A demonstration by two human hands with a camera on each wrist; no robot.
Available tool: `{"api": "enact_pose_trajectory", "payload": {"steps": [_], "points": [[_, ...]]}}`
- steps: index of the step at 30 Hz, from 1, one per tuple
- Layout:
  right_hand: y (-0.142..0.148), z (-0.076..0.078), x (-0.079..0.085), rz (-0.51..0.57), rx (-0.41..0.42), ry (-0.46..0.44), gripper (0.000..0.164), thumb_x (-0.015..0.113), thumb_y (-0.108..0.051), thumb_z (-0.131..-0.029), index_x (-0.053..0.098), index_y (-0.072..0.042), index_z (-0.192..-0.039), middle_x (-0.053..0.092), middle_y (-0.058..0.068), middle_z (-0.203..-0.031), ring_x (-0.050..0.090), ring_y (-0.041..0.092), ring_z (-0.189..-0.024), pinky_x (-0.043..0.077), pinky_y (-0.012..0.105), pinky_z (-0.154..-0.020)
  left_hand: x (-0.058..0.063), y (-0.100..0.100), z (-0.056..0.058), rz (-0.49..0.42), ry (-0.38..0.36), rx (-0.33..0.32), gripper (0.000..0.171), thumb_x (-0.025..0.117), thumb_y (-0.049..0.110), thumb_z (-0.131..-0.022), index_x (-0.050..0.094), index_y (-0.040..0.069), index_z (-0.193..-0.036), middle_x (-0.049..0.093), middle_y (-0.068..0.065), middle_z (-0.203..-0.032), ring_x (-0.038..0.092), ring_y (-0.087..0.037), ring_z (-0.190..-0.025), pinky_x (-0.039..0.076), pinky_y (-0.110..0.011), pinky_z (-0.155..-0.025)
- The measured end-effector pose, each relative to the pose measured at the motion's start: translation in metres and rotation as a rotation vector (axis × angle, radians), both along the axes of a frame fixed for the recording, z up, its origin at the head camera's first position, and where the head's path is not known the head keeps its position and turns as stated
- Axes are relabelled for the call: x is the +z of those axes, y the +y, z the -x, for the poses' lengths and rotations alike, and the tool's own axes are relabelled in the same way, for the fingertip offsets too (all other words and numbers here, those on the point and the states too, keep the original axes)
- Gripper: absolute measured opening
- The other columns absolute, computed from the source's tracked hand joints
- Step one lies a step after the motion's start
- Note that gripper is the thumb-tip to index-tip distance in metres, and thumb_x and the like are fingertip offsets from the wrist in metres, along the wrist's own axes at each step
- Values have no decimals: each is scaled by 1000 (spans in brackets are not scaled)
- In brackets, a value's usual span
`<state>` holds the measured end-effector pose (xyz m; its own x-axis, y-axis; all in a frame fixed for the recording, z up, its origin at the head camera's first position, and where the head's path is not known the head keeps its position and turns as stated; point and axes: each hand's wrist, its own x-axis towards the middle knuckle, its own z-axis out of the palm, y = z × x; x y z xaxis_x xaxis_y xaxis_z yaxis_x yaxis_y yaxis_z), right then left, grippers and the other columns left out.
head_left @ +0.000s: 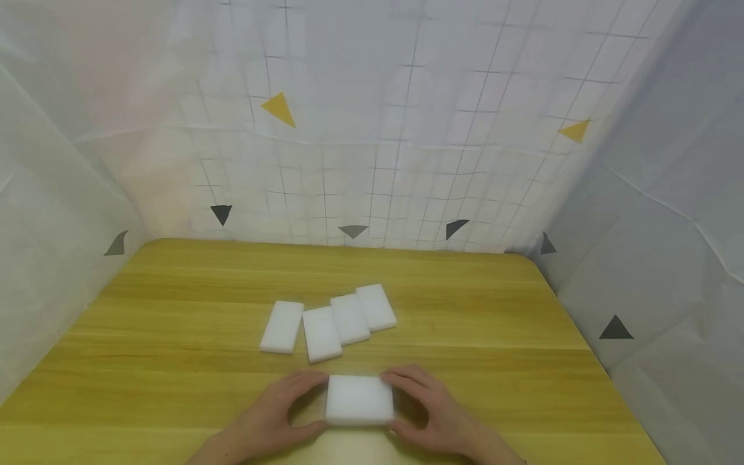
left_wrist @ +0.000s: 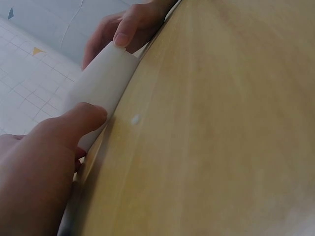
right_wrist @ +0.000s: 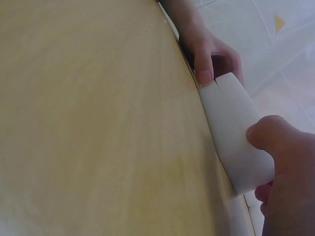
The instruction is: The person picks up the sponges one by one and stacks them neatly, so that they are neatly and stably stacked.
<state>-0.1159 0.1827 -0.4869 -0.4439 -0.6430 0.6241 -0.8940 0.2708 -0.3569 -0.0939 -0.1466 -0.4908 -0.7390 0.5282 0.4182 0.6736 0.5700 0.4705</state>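
Near the front of the table, a small stack of white sponges (head_left: 359, 400) lies flat between both hands. Its left end is held by my left hand (head_left: 273, 410), thumb at the near corner and fingers at the far one. My right hand (head_left: 433, 410) grips the right end the same way, its thumb (right_wrist: 268, 132) pressed on the near side in the right wrist view. A seam between layers shows at one end of the stack (right_wrist: 234, 128) there. The left thumb (left_wrist: 86, 118) presses the near side in the left wrist view.
Beyond the hands, a single white sponge (head_left: 282, 327) lies slightly tilted. To its right, three more sponges (head_left: 350, 319) form a staggered, touching row. A tiny white crumb (left_wrist: 136, 119) is on the wooden table (head_left: 494, 310). White sheets (head_left: 372, 129) with printed triangles enclose the table's back and sides.
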Motion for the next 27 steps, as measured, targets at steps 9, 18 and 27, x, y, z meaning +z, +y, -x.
{"api": "enact_pose_trajectory", "payload": {"steps": [9,18,27], "points": [[1,0,-2,-5,-13,-7,67,81,-28,-83,54,-3,-139,59,8,-135,58,21,-121,42,24,-111,1,0,0,17,13,15,61,75,49,-86,55,26,-140,60,12,-136,59,-11,-122,54,-37,-99],[0,-1,-3,-31,-57,-15,69,80,-32,-85,53,-2,-140,60,6,-134,58,18,-120,47,27,-107,0,0,-1,33,7,31,61,75,48,-86,56,25,-139,61,11,-136,59,-12,-122,54,-38,-100],[2,-2,-4,-54,-73,-25,67,79,-34,-86,54,-5,-141,59,2,-136,58,17,-121,52,32,-102,0,0,-2,38,-9,44,61,74,51,-86,56,28,-139,60,12,-136,59,-12,-123,54,-38,-99]]}}
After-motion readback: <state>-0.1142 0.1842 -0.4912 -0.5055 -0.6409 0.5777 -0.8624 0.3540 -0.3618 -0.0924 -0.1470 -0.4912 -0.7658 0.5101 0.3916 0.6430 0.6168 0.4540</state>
